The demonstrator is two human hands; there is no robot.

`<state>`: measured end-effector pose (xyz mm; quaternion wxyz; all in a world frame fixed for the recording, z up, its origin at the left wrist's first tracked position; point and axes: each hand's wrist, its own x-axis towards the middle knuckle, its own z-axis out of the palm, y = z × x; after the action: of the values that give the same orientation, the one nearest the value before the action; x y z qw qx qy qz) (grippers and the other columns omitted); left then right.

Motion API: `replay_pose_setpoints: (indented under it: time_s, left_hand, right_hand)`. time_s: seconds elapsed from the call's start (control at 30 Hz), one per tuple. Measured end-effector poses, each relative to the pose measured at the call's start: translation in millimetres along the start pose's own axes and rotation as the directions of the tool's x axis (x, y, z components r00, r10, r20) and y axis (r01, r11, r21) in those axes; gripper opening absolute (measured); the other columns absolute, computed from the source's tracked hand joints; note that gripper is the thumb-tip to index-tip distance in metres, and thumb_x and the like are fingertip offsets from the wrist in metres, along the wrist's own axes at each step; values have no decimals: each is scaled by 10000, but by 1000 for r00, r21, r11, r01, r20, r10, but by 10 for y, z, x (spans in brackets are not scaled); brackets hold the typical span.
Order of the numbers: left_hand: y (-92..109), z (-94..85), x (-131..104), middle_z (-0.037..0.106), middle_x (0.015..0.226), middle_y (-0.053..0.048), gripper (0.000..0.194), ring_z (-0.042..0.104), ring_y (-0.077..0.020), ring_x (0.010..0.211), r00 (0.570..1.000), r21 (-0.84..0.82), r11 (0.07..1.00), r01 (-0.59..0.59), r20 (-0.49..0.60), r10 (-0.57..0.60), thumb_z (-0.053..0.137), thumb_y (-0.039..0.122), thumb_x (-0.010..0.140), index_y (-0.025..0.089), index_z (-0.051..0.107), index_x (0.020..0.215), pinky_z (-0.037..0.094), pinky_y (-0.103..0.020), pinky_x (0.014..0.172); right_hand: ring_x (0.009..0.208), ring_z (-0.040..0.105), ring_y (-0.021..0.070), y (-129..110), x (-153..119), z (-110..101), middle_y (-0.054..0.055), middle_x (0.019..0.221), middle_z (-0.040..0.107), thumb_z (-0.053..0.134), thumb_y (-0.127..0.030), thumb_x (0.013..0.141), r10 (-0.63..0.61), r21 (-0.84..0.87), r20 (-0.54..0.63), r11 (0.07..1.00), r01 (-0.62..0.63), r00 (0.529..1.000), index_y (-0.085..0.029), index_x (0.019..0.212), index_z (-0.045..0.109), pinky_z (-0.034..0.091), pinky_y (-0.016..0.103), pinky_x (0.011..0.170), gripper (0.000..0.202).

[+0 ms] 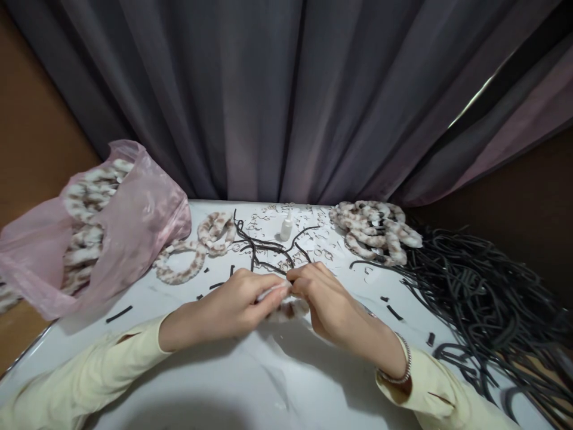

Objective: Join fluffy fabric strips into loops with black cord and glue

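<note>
A small fluffy white-and-brown ring (289, 310) is held over the front middle of the table, partly covered by my fingers. My left hand (248, 301) pinches its pale end between thumb and fingers. Opposite, my right hand (324, 301) is closed, its bent fingertips meeting the left ones on the ring; the exact spot they grip is hidden. Just beyond my hands lie several loose black cords (268, 243). A small white bottle (286, 227) stands upright behind them.
At left, a pink plastic bag (156, 203) holds fluffy rings; two finished-looking fluffy rings (181, 263) lie beside it. A pile of fluffy rings (376, 230) is at back right, next to a large tangle of black cords (487, 298). Short black pieces (394, 312) dot the white table (215, 382).
</note>
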<state>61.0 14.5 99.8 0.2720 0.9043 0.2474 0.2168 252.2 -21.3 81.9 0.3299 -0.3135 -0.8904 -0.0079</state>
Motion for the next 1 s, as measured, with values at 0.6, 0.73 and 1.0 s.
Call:
replay_pose_setpoints:
  time_s: [0.6, 0.73, 1.0]
  left_hand:
    - [-101, 206, -57, 535, 584, 0, 255, 481, -120, 456, 934, 577, 784, -230, -95, 344, 293, 89, 902, 139, 501, 762, 306, -257, 413]
    - [-109, 247, -81, 472, 537, 15, 220, 422, -128, 428, 897, 677, 663, -319, -11, 442, 351, 50, 866, 155, 468, 713, 278, -283, 383]
    - [-104, 213, -92, 469, 554, 19, 168, 413, -124, 426, 866, 737, 541, -406, 120, 486, 383, 74, 880, 150, 453, 748, 288, -281, 361]
  right_hand:
    - [817, 551, 161, 34, -56, 87, 75, 874, 549, 307, 24, 828, 94, 134, -39, 987, -88, 995, -181, 877, 408, 489, 289, 657, 233]
    - [733, 532, 143, 31, -95, 161, 46, 808, 527, 316, 26, 789, 201, 188, -39, 964, -190, 979, -192, 879, 398, 464, 263, 624, 250]
    - [624, 524, 113, -5, -41, 96, 6, 744, 544, 366, -15, 778, 392, 325, 70, 860, -393, 917, -204, 865, 398, 407, 206, 550, 210]
